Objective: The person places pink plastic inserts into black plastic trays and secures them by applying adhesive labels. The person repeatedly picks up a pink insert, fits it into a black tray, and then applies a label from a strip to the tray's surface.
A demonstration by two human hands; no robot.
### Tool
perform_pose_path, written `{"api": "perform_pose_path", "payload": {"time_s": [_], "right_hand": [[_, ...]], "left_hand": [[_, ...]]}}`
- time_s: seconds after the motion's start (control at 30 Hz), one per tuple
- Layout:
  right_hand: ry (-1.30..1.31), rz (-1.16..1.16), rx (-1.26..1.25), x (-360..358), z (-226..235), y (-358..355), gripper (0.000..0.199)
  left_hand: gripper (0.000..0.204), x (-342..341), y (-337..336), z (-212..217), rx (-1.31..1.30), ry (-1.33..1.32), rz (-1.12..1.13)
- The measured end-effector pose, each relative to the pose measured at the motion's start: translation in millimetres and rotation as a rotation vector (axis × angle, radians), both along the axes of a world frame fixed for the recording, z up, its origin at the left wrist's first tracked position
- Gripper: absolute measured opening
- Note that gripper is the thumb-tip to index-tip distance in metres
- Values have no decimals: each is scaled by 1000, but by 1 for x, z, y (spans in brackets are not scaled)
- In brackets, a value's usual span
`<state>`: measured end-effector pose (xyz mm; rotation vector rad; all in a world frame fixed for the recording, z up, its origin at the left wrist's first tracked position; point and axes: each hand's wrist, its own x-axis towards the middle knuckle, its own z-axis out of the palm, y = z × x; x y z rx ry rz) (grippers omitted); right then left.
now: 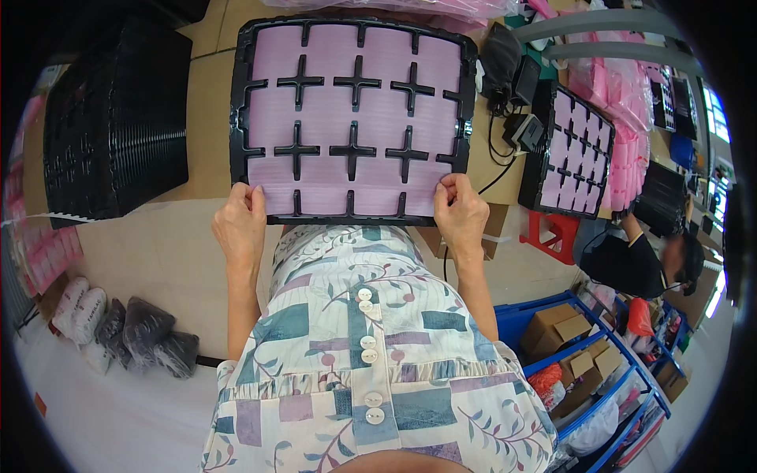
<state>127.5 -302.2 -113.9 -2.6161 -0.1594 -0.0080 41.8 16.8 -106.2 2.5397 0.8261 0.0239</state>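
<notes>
A black plastic tray (pixel 353 221) lies in front of me, its near edge jutting past the table. Pink, foam-like sheet material (pixel 325 107) fills it, and black cross-shaped dividers show through the pink. My left hand (pixel 240 222) is closed in a pinch at the near left corner. At the near right corner, my right hand (pixel 464 214) pinches in the same way. The fingers cover both corners, so whether they also grip the edge of the pink material cannot be told.
A tall stack of black trays (pixel 150 118) stands on the left. Rightward are a pink-filled tray (pixel 579 150), a black adapter with cables (pixel 523 132), a red stool (pixel 550 236) and a co-worker (pixel 631 256). Blue shelving (pixel 611 366) with cartons and dark bags (pixel 148 327) lie lower down.
</notes>
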Motion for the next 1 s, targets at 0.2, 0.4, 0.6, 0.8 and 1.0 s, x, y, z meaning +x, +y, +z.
{"api": "perform_pose_path", "payload": {"time_s": [0.2,0.4,0.6,0.8,1.0], "right_hand": [[-12,11,-33,-1,-2,1,7],[-60,51,-70,-2,-1,-1,10],[-99,38,-163,2,16,-4,17],[-172,220,-101,-3,33,-25,20],[-28,659,-293,-29,21,-27,64]], "left_hand": [[24,-2,0,-4,22,-23,-12],[20,-1,-2,0,18,-10,-26],[16,1,-11,8,153,49,-37],[24,-11,-7,18,268,-173,-206],[56,-32,-6,4,74,-203,-612]]}}
